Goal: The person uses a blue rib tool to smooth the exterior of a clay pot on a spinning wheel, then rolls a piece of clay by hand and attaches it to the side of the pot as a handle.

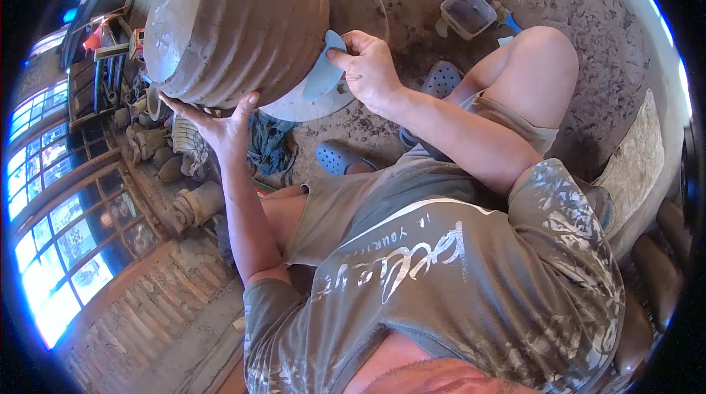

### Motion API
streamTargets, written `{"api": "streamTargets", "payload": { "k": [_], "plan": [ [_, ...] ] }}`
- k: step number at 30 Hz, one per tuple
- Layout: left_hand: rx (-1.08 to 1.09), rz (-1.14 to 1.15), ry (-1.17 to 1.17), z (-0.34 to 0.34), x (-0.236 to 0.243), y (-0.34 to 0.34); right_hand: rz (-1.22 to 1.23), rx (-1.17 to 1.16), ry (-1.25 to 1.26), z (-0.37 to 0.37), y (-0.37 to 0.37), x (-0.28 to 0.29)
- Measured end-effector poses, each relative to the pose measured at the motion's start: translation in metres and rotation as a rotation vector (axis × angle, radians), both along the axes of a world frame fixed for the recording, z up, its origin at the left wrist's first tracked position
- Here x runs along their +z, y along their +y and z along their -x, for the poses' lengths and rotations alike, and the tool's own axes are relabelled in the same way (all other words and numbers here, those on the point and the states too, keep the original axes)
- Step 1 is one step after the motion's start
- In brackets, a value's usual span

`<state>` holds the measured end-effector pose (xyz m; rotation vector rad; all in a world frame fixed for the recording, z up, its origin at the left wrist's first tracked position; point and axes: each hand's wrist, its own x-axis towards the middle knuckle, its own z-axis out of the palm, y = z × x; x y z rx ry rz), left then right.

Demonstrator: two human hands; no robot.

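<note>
A large ribbed clay pot point(243, 23), brown and damp-looking, fills the upper left on a round grey wheel head or board point(305, 104). My right hand point(371, 70) pinches a thin, curved light-blue rib scraper point(326, 67) between thumb and fingers. The scraper's edge is against or very close to the pot's right side; exact contact is hard to tell. My left hand point(224, 122) rests on the pot's near side, fingers stretched and thumb apart. Part of its fingers is hidden by the pot.
A clear plastic tub point(468, 13) sits on the clay-strewn floor beside a blue-handled tool point(510, 19). A dark crumpled cloth point(268, 145) and a blue clog point(340, 158) lie near the wheel. Several pots point(198, 203) stand along the left below the windows.
</note>
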<state>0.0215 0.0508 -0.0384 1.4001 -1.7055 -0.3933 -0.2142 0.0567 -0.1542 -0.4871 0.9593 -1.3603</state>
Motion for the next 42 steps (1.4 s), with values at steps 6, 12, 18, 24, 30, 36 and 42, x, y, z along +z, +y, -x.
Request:
{"api": "streamTargets", "payload": {
  "k": [6,12,18,24,30,36,42],
  "plan": [
    [-0.029,0.010,0.064,-0.001,-0.003,-0.002,-0.021,0.012,-0.044,0.001,0.004,0.018],
    [-0.015,0.036,0.063,0.000,-0.006,-0.002,0.033,0.010,-0.170,0.004,0.004,0.018],
    [0.050,0.045,-0.013,0.009,-0.006,0.006,0.167,0.180,-0.203,0.043,0.026,0.036],
    [0.094,0.061,-0.085,0.008,-0.010,0.003,0.243,0.252,0.282,0.058,0.016,0.006],
    [0.168,0.042,-0.110,0.022,-0.006,0.006,0.309,0.384,0.495,0.040,0.020,0.019],
    [0.202,0.060,-0.150,0.029,-0.008,0.007,0.536,0.385,0.733,-0.006,0.060,-0.001],
    [0.150,0.039,-0.082,0.030,0.001,0.013,0.850,0.845,0.725,-0.032,0.096,0.017]
  ]
}}
